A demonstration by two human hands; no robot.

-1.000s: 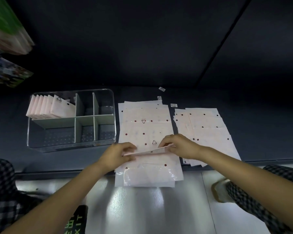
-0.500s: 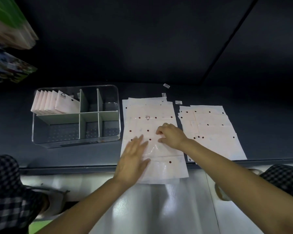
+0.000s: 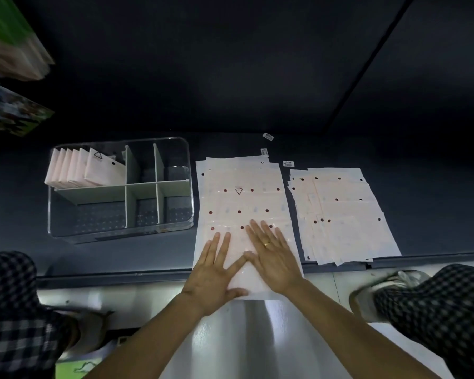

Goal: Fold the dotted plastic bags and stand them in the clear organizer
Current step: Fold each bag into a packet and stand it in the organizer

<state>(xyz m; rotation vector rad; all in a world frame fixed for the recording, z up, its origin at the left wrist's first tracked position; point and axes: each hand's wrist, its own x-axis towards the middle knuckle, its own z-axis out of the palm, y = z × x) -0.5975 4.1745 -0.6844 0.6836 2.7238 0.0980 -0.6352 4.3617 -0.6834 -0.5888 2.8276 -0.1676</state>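
A thin, glossy, pale pink stack of dotted bags point(image 3: 241, 198) is laid flat on the dark matte counter point(image 3: 435, 209), its near edge overhanging. It is pressed by the left hand point(image 3: 216, 272) and the right hand point(image 3: 271, 258), both flat with fingers spread; a gold ring is worn on the right. A second, fanned pile point(image 3: 340, 214) is seen to the right. In the clear rectangular organizer point(image 3: 188, 149), at left, about six folded bags point(image 3: 80, 168) are stood in the far-left compartment. Three small labels point(image 3: 268, 136) are scattered behind.
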